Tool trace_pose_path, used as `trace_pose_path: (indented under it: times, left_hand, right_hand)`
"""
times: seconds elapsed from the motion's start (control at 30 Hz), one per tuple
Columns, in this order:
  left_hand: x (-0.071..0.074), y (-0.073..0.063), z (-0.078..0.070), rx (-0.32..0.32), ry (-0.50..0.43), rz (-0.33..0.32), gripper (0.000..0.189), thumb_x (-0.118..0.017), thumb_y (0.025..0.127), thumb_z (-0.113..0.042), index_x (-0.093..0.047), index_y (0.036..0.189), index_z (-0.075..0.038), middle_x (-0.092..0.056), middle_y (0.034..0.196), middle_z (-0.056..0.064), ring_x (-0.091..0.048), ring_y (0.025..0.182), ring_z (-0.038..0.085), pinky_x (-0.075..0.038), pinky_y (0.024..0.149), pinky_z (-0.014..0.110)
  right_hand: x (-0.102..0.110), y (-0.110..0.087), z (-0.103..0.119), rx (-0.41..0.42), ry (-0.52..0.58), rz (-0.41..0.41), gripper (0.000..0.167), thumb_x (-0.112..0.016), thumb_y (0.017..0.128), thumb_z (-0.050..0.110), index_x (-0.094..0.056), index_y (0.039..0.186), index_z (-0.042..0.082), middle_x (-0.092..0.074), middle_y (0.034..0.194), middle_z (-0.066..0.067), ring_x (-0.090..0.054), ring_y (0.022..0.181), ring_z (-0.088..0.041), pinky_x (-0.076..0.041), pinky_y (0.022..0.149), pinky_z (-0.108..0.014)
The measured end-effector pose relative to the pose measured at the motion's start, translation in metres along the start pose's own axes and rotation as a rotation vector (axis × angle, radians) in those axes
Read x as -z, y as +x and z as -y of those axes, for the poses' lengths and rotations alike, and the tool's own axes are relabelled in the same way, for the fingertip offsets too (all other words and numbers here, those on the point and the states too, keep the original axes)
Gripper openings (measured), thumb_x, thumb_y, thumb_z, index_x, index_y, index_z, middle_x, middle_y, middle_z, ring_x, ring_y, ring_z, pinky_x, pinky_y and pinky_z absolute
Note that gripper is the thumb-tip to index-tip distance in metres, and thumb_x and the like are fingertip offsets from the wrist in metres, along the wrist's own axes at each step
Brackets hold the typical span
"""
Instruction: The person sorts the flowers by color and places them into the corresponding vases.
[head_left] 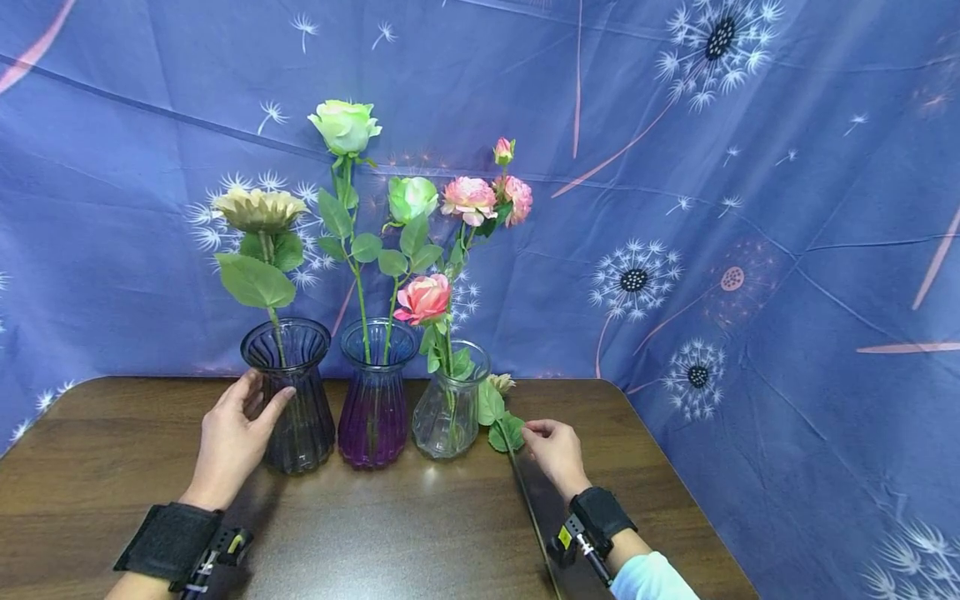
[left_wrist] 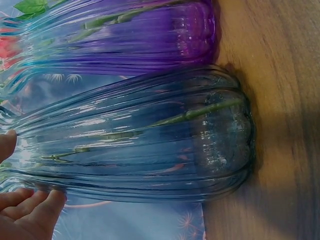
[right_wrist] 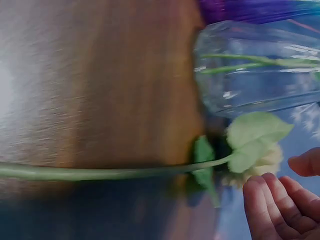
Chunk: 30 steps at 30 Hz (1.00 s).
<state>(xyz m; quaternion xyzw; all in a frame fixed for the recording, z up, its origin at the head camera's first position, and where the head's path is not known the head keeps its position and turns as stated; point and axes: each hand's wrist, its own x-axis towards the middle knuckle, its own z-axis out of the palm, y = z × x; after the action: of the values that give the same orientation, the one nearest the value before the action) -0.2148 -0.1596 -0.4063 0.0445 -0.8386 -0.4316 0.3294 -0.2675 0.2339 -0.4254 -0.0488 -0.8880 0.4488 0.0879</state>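
Note:
My left hand (head_left: 234, 433) holds the dark grey fluted glass vase (head_left: 300, 417) around its upper side, thumb and fingers on opposite sides in the left wrist view. A pale yellow sunflower (head_left: 258, 210) stands in that vase, its green stem visible through the glass. On the table's right side lies another flower (right_wrist: 267, 162), with a long stem (right_wrist: 100, 173) and green leaves (head_left: 507, 432). My right hand (head_left: 557, 457) is right at those leaves; in the right wrist view its thumb and fingers are apart, fingertips beside the pale bloom.
A purple-blue vase (head_left: 372, 417) with two pale green roses (head_left: 345, 127) stands in the middle. Beside it, a clear vase (head_left: 442, 425) carries pink flowers (head_left: 469, 200) and a coral rose (head_left: 424, 298). A blue dandelion-print cloth (head_left: 540, 275) hangs behind the wooden table (head_left: 360, 542).

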Motion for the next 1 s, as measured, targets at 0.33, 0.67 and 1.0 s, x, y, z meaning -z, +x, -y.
trace_pose_path:
  times: [0.33,0.67,1.0]
  left_hand:
    - [-0.001,0.0,-0.001,0.022,0.001,-0.001,0.048,-0.066,0.088,-0.024,-0.053,0.121,0.009,-0.057,0.121,0.03,-0.059,0.108,0.043,-0.048,0.091,0.047]
    - [-0.002,0.0,0.0,0.016,-0.003,-0.008,0.046,-0.065,0.089,-0.024,-0.054,0.119,0.008,-0.058,0.119,0.03,-0.059,0.107,0.043,-0.048,0.091,0.047]
    - [-0.001,-0.001,0.0,0.019,0.006,-0.004,0.046,-0.065,0.089,-0.024,-0.053,0.119,0.009,-0.058,0.119,0.031,-0.059,0.108,0.043,-0.048,0.092,0.047]
  right_hand:
    - [-0.013,-0.001,-0.034,-0.034,-0.033,0.037,0.016,-0.065,0.083,0.01,-0.069,0.089,-0.004,-0.066,0.068,-0.006,-0.06,0.054,-0.01,-0.051,0.047,-0.021]
    - [-0.016,-0.004,-0.045,-0.047,-0.116,0.092,0.016,-0.068,0.08,0.014,-0.071,0.082,-0.002,-0.062,0.057,-0.003,-0.054,0.047,-0.008,-0.047,0.043,-0.021]
    - [-0.019,-0.003,-0.047,-0.062,-0.096,0.145,0.018,-0.066,0.082,0.013,-0.071,0.083,-0.004,-0.066,0.064,-0.004,-0.057,0.051,-0.01,-0.052,0.047,-0.025]
